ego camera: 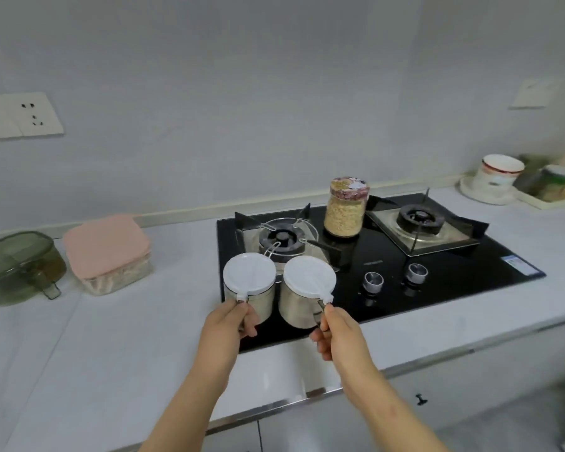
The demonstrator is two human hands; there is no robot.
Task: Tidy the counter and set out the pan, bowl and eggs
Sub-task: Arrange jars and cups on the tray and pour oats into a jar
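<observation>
- The left hand (238, 321) curls its fingers round the handle of a round steel canister with a flat white lid (249, 282), over the front left corner of the black glass gas hob (454, 282).
- The right hand (335, 331) pinches the thin handle of a second steel canister with the same white lid (307, 288) between thumb and forefinger. This one is just right of the first.
- Both canisters are upright. Each lies beyond its fingers, away from the person, with the handle pointing back to the hand. I cannot tell if they stand on the glass or are lifted.
- I judge the step is to clear the hob. Each hand has its own canister, so both can go together.
- A glass jar of pale grains with a patterned lid (345, 208) stands mid-hob, between the burners.
- A white bowl with a dark red rim (499, 172) is far right of the hob. Pan and eggs are not in view.
</observation>
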